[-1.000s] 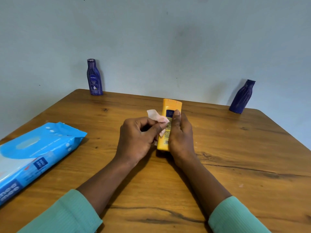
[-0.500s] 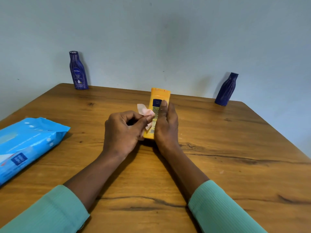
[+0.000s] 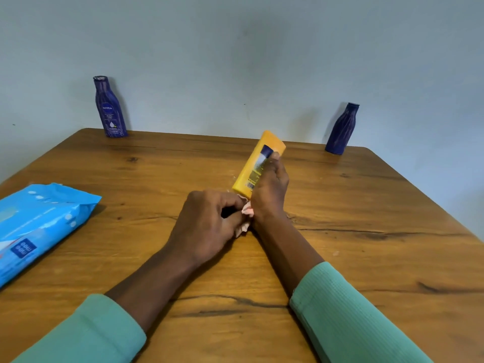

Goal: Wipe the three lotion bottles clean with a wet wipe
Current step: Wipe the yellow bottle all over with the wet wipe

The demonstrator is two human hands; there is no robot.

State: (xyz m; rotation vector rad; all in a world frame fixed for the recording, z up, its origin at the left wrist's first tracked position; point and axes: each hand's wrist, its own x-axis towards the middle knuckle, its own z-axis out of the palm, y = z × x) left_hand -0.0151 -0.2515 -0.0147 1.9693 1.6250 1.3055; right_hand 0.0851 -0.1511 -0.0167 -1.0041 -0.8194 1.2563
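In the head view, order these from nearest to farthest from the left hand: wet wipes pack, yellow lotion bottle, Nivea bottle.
1. Yellow lotion bottle, just right of the left hand.
2. Wet wipes pack, table's left edge.
3. Nivea bottle, far left corner.

We log one view | head-worn, wide-angle | faces forward-down across table [image 3: 366, 258] toward wall [image 3: 235, 48] | near

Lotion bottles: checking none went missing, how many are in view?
3: labelled blue bottle far left, ribbed blue bottle far right, yellow bottle in the right hand, centre. None seems hidden.
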